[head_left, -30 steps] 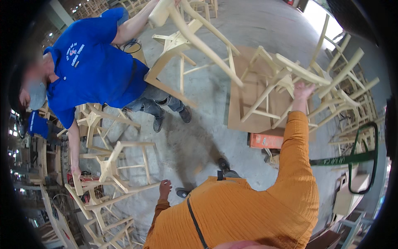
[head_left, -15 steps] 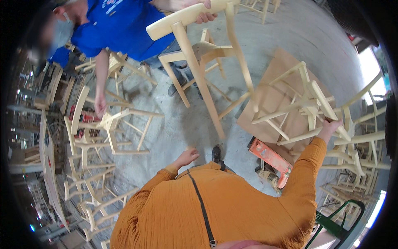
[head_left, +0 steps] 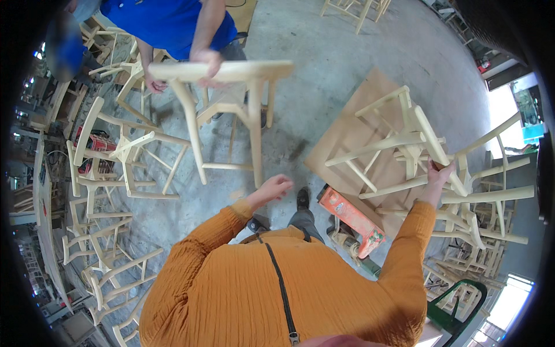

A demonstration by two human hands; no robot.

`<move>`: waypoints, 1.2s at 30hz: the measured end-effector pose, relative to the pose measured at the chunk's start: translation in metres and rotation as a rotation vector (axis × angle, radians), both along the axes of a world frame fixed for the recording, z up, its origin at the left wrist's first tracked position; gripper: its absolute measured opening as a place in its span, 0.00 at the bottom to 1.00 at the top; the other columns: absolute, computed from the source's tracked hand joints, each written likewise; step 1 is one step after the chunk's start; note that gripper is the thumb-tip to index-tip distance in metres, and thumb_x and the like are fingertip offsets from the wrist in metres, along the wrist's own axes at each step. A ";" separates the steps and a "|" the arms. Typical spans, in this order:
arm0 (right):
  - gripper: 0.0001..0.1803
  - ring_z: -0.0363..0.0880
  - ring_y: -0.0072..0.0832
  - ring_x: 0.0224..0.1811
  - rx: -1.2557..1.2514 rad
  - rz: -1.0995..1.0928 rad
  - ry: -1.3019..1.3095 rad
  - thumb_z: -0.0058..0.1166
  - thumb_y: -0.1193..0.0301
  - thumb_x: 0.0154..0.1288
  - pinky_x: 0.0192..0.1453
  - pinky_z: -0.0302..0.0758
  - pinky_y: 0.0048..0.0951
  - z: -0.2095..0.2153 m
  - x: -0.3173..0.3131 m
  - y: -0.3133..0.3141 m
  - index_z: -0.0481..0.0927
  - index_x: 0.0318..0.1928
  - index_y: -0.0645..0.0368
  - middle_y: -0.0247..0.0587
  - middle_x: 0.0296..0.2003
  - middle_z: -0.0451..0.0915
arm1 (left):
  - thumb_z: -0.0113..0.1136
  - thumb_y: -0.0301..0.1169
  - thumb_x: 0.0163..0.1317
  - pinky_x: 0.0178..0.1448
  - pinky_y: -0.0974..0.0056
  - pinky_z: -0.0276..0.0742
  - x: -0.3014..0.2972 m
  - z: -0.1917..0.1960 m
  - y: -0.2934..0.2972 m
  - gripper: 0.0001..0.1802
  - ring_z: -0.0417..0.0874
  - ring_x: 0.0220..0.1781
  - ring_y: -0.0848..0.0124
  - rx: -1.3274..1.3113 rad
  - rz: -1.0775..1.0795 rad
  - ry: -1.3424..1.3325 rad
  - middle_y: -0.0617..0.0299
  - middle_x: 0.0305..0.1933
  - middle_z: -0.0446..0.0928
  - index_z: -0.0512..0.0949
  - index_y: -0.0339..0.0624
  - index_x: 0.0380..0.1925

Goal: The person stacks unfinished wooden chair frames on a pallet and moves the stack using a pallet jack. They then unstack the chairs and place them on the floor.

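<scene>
My right hand (head_left: 441,173) is closed round the curved top rail of a pale unfinished wooden chair (head_left: 430,136), which lies tipped over a brown sheet of cardboard (head_left: 341,136) on the right. In front of my belly hovers my left hand (head_left: 273,189), fingers loosely curled and nothing in it. Beyond it, a co-worker in a blue shirt (head_left: 167,26) has one hand (head_left: 208,63) on the top rail of another pale chair (head_left: 222,71). That chair stands roughly upright, slightly blurred, apart from my left hand.
On the floor by my feet, next to the cardboard, lies an orange tool-like piece (head_left: 350,217). Several pale chairs (head_left: 124,150) crowd the left side; more chair frames (head_left: 491,196) are stacked at the right. A green metal handle (head_left: 462,306) rises at the lower right.
The co-worker's chair has moved left and down from its raised, tilted position. My view has shifted a little. My right hand keeps its grip on the chair rail; my left hand is slightly raised.
</scene>
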State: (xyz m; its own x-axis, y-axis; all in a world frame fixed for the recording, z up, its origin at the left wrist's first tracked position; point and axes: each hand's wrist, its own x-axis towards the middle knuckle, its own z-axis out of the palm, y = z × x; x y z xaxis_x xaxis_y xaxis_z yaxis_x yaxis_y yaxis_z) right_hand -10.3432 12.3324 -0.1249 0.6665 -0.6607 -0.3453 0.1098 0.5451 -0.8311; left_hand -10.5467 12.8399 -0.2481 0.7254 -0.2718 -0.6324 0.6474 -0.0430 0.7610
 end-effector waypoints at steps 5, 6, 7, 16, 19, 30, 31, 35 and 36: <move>0.31 0.68 0.37 0.48 0.141 0.035 -0.073 0.53 0.48 0.56 0.55 0.69 0.41 -0.011 -0.041 -0.030 0.68 0.50 0.60 0.46 0.48 0.68 | 0.55 0.48 0.61 0.46 0.57 0.75 0.124 0.077 -0.111 0.30 0.71 0.50 0.69 -0.116 0.028 -0.132 0.61 0.51 0.69 0.64 0.44 0.57; 0.32 0.67 0.37 0.47 0.215 -0.004 -0.083 0.53 0.47 0.56 0.55 0.68 0.41 -0.016 -0.054 -0.047 0.68 0.50 0.61 0.46 0.48 0.67 | 0.56 0.50 0.60 0.47 0.54 0.75 0.148 0.093 -0.135 0.33 0.68 0.53 0.67 -0.213 0.072 -0.127 0.60 0.55 0.65 0.61 0.44 0.58; 0.33 0.66 0.36 0.47 0.277 -0.061 -0.091 0.52 0.45 0.55 0.54 0.67 0.42 -0.027 -0.072 -0.073 0.68 0.49 0.61 0.45 0.47 0.67 | 0.57 0.51 0.58 0.48 0.52 0.75 0.171 0.108 -0.161 0.36 0.66 0.55 0.64 -0.322 0.102 -0.118 0.59 0.59 0.62 0.58 0.45 0.60; 0.41 0.60 0.42 0.65 -0.123 -0.027 -0.068 0.33 0.38 0.60 0.67 0.59 0.46 -0.008 -0.072 -0.119 0.63 0.60 0.62 0.50 0.61 0.63 | 0.64 0.52 0.51 0.54 0.39 0.70 0.271 0.129 -0.316 0.43 0.63 0.63 0.56 -0.686 0.125 -0.059 0.56 0.61 0.59 0.53 0.48 0.61; 0.42 0.68 0.43 0.59 0.014 -0.061 -0.169 0.32 0.36 0.58 0.63 0.65 0.50 0.001 -0.055 -0.100 0.66 0.58 0.59 0.49 0.57 0.69 | 0.66 0.52 0.49 0.43 0.44 0.73 0.263 0.135 -0.314 0.43 0.67 0.56 0.58 -0.626 0.138 -0.069 0.56 0.54 0.64 0.55 0.49 0.59; 0.41 0.73 0.42 0.49 -0.281 0.021 -0.047 0.37 0.35 0.58 0.53 0.71 0.45 0.002 -0.045 -0.046 0.69 0.52 0.62 0.49 0.46 0.74 | 0.62 0.46 0.50 0.43 0.43 0.69 0.171 0.164 -0.267 0.36 0.70 0.52 0.56 -0.599 0.769 0.186 0.53 0.51 0.67 0.58 0.48 0.56; 0.41 0.72 0.42 0.51 -0.276 0.108 -0.059 0.38 0.37 0.58 0.55 0.70 0.45 0.004 -0.037 -0.033 0.67 0.54 0.63 0.50 0.48 0.72 | 0.62 0.46 0.50 0.44 0.42 0.69 0.171 0.150 -0.257 0.34 0.70 0.53 0.55 -0.632 0.776 0.188 0.52 0.50 0.67 0.59 0.47 0.54; 0.41 0.68 0.42 0.54 -0.366 0.302 0.013 0.41 0.41 0.59 0.56 0.66 0.44 0.023 -0.046 0.033 0.63 0.57 0.67 0.52 0.52 0.66 | 0.58 0.43 0.49 0.48 0.35 0.67 0.145 0.139 -0.203 0.27 0.70 0.53 0.53 -0.609 0.877 0.199 0.49 0.47 0.71 0.65 0.45 0.48; 0.42 0.68 0.42 0.53 -0.410 0.351 0.047 0.41 0.41 0.59 0.56 0.66 0.44 0.025 -0.045 0.047 0.62 0.58 0.67 0.52 0.51 0.66 | 0.58 0.42 0.49 0.49 0.34 0.66 0.132 0.134 -0.192 0.27 0.70 0.53 0.52 -0.660 0.941 0.217 0.49 0.47 0.70 0.65 0.45 0.48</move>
State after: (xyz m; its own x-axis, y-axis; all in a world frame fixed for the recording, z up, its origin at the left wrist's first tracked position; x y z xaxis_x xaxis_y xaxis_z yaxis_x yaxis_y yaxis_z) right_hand -10.3884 12.3798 -0.1000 0.8615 -0.4879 -0.1409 -0.0630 0.1726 -0.9830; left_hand -10.4150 12.6483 -0.1140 0.7096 -0.0070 -0.7046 0.3321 0.8853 0.3256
